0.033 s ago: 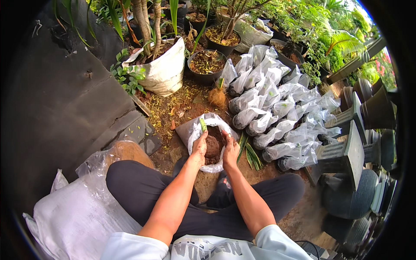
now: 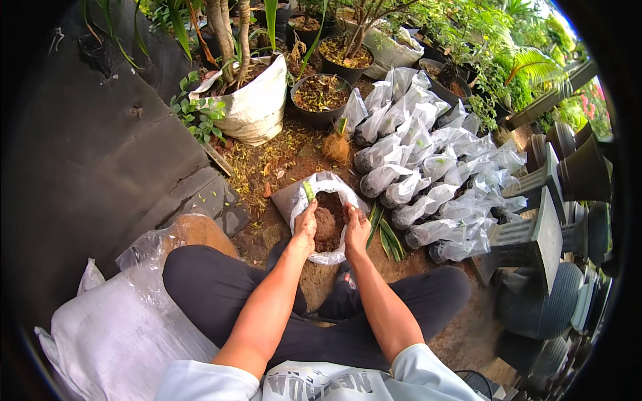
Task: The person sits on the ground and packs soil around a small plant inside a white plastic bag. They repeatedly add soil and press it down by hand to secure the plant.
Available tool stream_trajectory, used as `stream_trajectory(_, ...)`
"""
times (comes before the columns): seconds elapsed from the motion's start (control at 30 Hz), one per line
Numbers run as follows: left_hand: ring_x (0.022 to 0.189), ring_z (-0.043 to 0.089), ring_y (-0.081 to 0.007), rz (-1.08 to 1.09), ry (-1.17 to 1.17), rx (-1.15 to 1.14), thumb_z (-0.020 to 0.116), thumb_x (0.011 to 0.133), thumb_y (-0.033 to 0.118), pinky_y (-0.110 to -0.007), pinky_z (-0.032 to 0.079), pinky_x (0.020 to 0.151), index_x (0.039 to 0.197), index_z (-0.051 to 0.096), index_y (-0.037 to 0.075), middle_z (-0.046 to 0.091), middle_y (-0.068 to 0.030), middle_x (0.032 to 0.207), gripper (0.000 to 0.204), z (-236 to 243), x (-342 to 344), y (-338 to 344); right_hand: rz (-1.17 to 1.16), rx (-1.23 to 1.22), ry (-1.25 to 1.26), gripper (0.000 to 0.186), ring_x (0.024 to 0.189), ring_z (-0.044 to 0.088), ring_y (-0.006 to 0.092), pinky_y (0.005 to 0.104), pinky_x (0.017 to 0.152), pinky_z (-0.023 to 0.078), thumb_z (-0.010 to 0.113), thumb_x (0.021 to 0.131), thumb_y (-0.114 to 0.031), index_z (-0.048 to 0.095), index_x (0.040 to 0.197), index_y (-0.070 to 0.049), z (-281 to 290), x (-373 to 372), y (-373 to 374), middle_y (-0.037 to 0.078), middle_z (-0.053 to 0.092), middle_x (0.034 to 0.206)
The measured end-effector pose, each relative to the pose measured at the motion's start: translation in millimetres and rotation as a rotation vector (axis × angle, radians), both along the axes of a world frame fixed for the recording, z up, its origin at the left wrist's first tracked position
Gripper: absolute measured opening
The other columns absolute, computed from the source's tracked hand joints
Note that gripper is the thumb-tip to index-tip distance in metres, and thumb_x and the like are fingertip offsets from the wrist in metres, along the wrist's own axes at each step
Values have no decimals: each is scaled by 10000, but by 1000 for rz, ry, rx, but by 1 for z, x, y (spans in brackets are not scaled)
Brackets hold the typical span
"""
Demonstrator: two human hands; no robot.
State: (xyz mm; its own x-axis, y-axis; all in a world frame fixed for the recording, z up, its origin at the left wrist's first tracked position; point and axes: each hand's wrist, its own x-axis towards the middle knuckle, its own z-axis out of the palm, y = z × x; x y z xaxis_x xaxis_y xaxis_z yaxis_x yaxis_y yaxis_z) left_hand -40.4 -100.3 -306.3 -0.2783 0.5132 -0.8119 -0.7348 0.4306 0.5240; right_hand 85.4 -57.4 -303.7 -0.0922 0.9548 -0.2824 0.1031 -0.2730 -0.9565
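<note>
An open, clear plastic bag (image 2: 332,258) of brown soil stands on the ground in front of me, its rim folded outward. A rounded lump of soil (image 2: 325,225) lies inside. My left hand (image 2: 306,228), muddy, is at the bag's left side, closed on a short green leaf cutting (image 2: 308,191) that sticks up past the fingertips. My right hand (image 2: 356,230) is at the right side of the opening, soil on its fingers, which look stretched out and hold nothing I can see. Parts of both hands' fingers are hidden.
Many small plastic-wrapped pots (image 2: 428,167) stand at the right. A fibre-covered ball with a cutting (image 2: 336,147) and long green leaves (image 2: 388,239) lie nearby. Potted plants (image 2: 321,100) line the back. A white sack (image 2: 127,321) is at my left, stacked dark planters (image 2: 542,301) at far right.
The leaf cutting and my left fingertips have shifted slightly left, and the leaf tilts more to the left. My right hand has barely moved.
</note>
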Motion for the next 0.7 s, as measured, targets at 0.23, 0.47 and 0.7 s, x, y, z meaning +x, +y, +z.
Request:
stream_trajectory(0.23,899,587,-185,257,53,-58,672,876,454,-386,472,834,1043,658,48,618,-75,1003,439,-14,-9,-13,656,308,-727,546,1233,493,423,448,1053,403,602,864,-255,489,1354,-40,-92,1,-7,270,457,1400)
stream_trajectory(0.47,1129,546,-254,107,-92,41,622,892,530,-486,412,988,1130,633,62,552,-143,1254,525,-15,-23,-21,1097,227,-1026,348,1034,647,375,416,862,547,619,765,-129,713,1094,-65,-113,23,-34,247,631,1197)
stream_trajectory(0.7,1447,221,-302,-114,38,29,593,886,549,-501,167,1152,1507,317,106,183,-177,1584,811,1,-26,-34,476,-227,-493,253,611,614,132,320,551,500,771,782,-76,744,1034,-84,-69,10,11,82,714,788)
